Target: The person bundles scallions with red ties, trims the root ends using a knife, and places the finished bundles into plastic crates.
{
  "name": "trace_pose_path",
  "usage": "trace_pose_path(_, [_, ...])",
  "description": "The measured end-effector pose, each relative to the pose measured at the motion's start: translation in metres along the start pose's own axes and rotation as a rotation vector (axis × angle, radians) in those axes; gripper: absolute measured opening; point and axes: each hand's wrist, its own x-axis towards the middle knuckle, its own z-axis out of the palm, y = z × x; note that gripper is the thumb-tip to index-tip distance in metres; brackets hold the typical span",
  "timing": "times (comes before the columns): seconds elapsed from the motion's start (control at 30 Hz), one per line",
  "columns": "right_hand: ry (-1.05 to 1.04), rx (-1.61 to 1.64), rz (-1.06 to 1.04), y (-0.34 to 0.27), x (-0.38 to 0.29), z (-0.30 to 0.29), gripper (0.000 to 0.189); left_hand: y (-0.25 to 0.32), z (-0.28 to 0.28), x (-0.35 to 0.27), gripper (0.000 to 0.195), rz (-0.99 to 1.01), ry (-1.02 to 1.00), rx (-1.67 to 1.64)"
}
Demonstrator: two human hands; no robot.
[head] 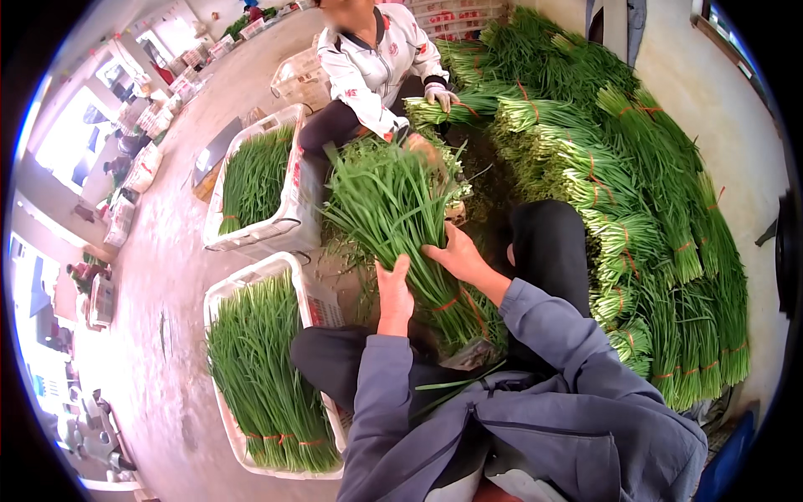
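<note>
A thick bundle of green garlic chives (401,207) is between my two hands, its leaf tips fanned out away from me. My left hand (394,288) grips its left side, thumb on top. On the right side, my right hand (461,254) holds it with the thumb laid over the leaves. An orange tie (446,305) circles the bundle nearer to my lap, and its lower end hangs between my knees. A few loose leaves (461,384) lie across my lap.
Two white plastic crates (223,414) of chives stand at my left. Several tied bundles (627,232) are stacked along the wall at right. Opposite sits a co-worker, one gloved hand (441,96) on a bundle. Trimmings (351,251) litter the floor between us.
</note>
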Motion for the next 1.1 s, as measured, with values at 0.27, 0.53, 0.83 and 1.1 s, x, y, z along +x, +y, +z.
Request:
trace_pose_path(0.27, [-0.149,0.021,0.037,0.008,0.003,-0.017,0.073,0.012,0.019,0.0,0.045,-0.155,0.116,-0.077])
trace_pose_path(0.53, [-0.656,-0.38,0.183,-0.08,-0.001,-0.052,0.031,0.005,0.008,0.004,0.038,-0.153,0.154,-0.003])
trace_pose_path(0.83, [-0.112,-0.48,-0.666,-0.067,0.042,-0.013,0.017,0.008,0.013,0.0,0.043,-0.102,0.108,0.048])
trace_pose_path(1.1, [-0.282,0.258,0.073,-0.08,0.031,-0.013,0.016,0.005,0.013,-0.002,0.04,-0.116,0.084,0.086])
